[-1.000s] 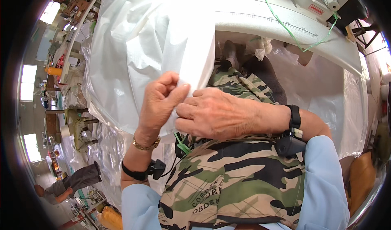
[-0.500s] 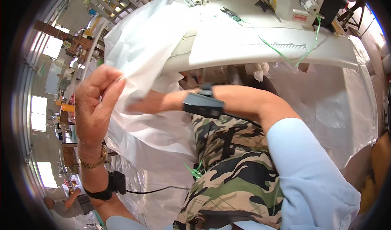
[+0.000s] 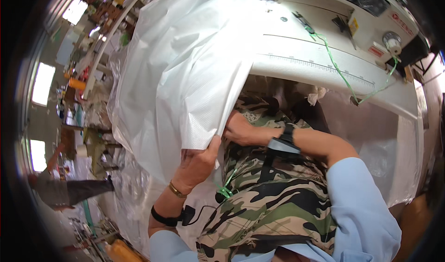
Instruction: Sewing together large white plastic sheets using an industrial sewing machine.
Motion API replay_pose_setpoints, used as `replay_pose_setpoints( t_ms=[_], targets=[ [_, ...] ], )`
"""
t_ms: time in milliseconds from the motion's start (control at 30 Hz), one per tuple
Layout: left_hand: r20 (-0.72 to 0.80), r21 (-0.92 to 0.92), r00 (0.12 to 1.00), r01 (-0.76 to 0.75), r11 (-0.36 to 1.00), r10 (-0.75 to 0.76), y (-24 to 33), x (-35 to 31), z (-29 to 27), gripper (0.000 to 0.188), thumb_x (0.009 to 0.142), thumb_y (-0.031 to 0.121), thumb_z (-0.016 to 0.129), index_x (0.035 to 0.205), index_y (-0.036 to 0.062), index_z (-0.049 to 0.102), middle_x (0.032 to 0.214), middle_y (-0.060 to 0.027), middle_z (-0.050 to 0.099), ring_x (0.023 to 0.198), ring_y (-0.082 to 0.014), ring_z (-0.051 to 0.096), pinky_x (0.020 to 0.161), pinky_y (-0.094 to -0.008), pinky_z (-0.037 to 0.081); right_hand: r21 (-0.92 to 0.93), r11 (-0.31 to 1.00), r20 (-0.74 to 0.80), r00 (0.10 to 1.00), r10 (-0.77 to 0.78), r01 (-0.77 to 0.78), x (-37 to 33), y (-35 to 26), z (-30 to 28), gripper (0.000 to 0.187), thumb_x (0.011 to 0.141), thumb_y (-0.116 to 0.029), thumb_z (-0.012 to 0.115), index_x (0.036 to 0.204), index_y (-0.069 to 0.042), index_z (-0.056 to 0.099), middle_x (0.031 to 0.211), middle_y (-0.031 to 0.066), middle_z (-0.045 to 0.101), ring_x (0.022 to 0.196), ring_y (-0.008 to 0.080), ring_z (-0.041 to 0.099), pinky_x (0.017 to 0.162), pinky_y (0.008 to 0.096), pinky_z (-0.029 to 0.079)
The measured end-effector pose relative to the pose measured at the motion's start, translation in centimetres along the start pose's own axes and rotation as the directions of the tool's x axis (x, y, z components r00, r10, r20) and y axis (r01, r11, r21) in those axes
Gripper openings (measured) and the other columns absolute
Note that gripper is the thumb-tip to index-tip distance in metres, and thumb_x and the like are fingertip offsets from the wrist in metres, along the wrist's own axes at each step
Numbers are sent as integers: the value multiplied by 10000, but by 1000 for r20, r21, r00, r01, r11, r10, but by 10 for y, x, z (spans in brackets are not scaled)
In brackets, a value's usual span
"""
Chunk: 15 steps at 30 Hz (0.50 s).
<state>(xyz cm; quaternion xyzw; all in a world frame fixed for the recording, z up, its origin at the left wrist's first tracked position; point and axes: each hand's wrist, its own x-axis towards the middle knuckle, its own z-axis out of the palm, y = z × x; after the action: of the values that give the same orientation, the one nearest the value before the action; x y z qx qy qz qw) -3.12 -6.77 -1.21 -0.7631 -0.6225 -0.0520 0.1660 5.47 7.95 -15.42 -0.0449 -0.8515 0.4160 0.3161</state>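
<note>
A large white woven plastic sheet (image 3: 185,76) drapes from the sewing machine (image 3: 394,25) over the table's front edge toward my lap. My left hand (image 3: 198,165) is closed on its lower corner, thumb on top and fingers underneath. Just to the right, my right hand (image 3: 239,128) is closed at the sheet's right edge, above my camouflage-covered thigh; its fingertips are partly hidden by the sheet. The upper part of the sheet lies on the table (image 3: 296,58) near the needle area.
Thread snips (image 3: 303,23) tied to a green string (image 3: 331,53) lie on the machine bed. Clear plastic sheeting (image 3: 127,169) hangs at the left. A person (image 3: 74,190) is farther off on the left, past cluttered shelves.
Both hands have come down and closer together, and my left hand has moved right and gripped the sheet's corner. The sheet now hangs spread toward my lap.
</note>
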Motion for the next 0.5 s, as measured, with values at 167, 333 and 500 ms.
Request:
replay_pose_setpoints(
  t_ms=[167,333,500],
  targets=[
    [141,-126,985,118,985,-100,34,3,-18,218,824,63,543,1027,-3,591,672,-85,590,526,-217,611,449,-344,451,335,928,-17,984,180,-164,-11,-52,22,479,830,-189,681,1267,-11,600,1260,265,574,1168,413,551,999,438,459],
    [207,-230,970,173,958,-125,43,14,-12,77,795,38,544,865,44,512,654,-92,600,551,-240,661,467,-337,478,235,972,293,955,-48,-23,-7,-43,3,377,844,-186,674,1176,-13,632,1189,241,617,1134,387,582,962,444,479],
    [204,-246,930,352,903,-307,52,-6,29,49,885,64,571,925,70,544,694,-107,610,656,-327,650,588,-424,498,85,993,568,814,-120,86,-8,-44,-17,284,858,-184,668,1085,-14,664,1119,218,660,1100,361,613,924,449,499]
  ],
)
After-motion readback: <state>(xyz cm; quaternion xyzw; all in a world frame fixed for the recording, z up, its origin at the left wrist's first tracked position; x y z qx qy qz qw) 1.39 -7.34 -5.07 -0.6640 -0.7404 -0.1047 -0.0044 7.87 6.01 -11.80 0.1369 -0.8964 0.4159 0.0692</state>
